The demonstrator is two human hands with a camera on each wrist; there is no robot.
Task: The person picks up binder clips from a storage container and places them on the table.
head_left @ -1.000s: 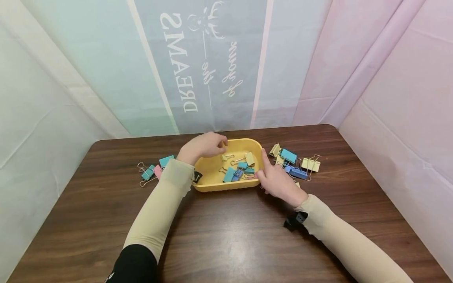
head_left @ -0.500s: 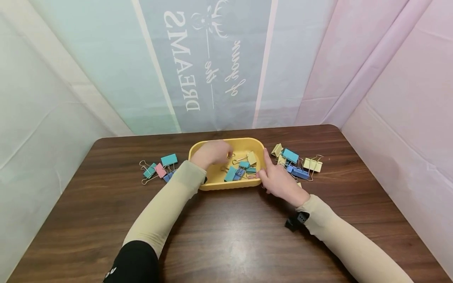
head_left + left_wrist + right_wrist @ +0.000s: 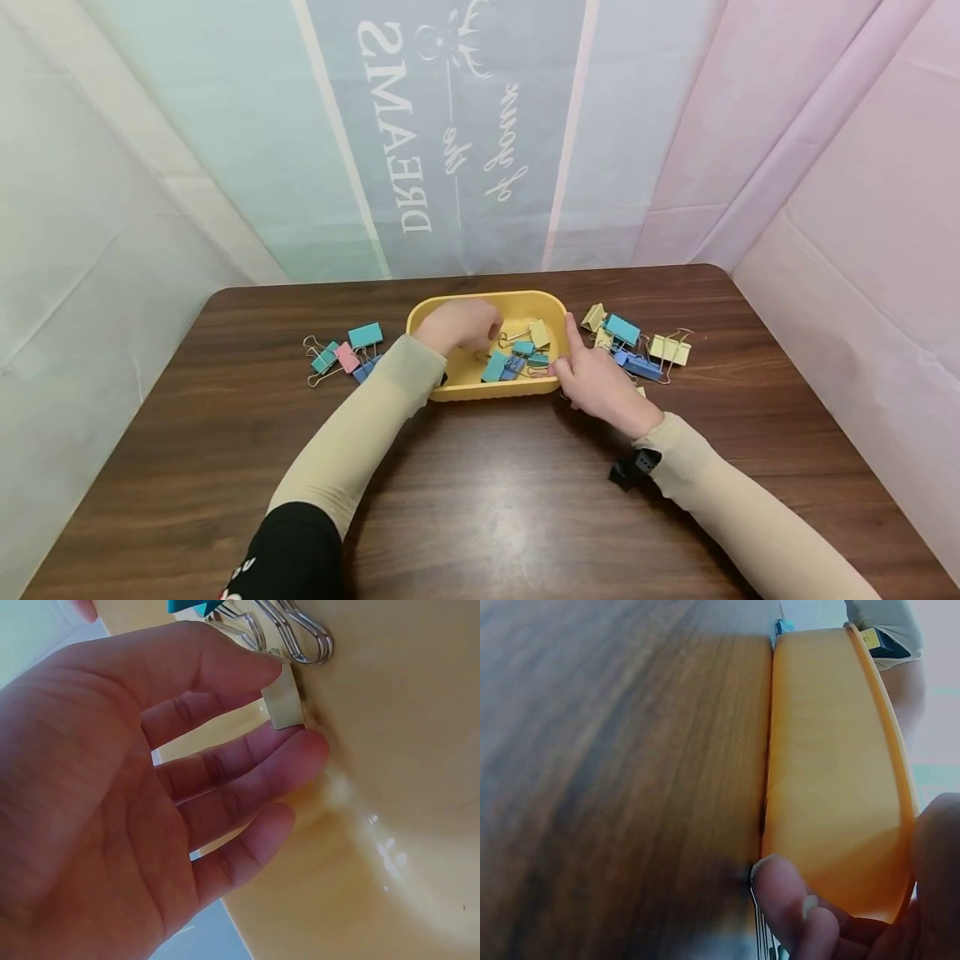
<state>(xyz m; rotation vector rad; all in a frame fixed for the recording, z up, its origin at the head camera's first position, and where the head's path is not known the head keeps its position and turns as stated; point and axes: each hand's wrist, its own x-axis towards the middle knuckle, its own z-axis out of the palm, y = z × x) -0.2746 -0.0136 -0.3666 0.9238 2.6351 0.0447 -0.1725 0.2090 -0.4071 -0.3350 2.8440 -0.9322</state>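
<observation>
Pale-yellow metal binder clip pinched in the left hand inside the round-cornered yellow plastic tray the right hand grips, I judge this a picking step, calling next for a clean lift.

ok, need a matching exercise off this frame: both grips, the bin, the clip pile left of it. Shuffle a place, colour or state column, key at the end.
Things:
1. Bin
2. Right grip
3. Clip pile left of the bin
4. Left grip

Place, colour or state:
A. Pink, teal and blue mix on the table
B. Inside, pinching a pale yellow clip
C. Yellow
D. On the rim at the right end

Pairs: 1-C, 2-D, 3-A, 4-B
</observation>
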